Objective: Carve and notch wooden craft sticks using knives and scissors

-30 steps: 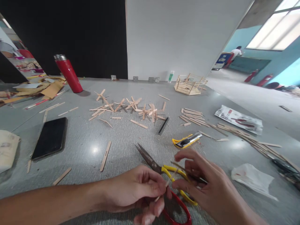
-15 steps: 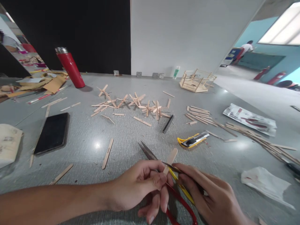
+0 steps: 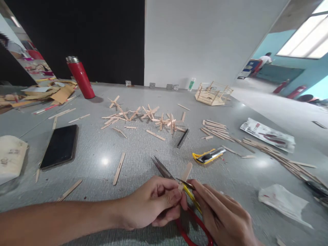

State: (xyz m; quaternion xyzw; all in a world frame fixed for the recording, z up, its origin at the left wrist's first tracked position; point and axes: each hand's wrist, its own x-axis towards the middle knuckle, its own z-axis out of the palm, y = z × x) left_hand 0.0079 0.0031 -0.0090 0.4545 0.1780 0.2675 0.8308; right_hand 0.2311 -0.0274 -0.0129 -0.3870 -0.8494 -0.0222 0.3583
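My left hand [image 3: 164,201] pinches the near end of a wooden craft stick [image 3: 187,171] between thumb and fingers. My right hand [image 3: 225,215] is closed around a slim tool with a dark, pointed blade [image 3: 186,183]. Its tip lies across the stick just beyond my left fingertips; most of the tool is hidden in the palm. Beneath both hands rest scissors with red handles [image 3: 180,229], their dark blades pointing away to the left. A yellow strip [image 3: 192,198] shows between the hands; what it belongs to is hidden.
Past the hands lie a yellow cutter [image 3: 208,155], a black pen-like rod [image 3: 182,138] and crossed craft sticks [image 3: 151,112]. A phone [image 3: 60,147] and a red flask [image 3: 80,78] are on the left. Stacked sticks [image 3: 215,129], a packet [image 3: 268,134] and a stick-built frame [image 3: 212,95] are on the right.
My left hand's lower fingers have curled in. The right hand and its blade have shifted slightly left along with the view; the stick stays in my left hand.
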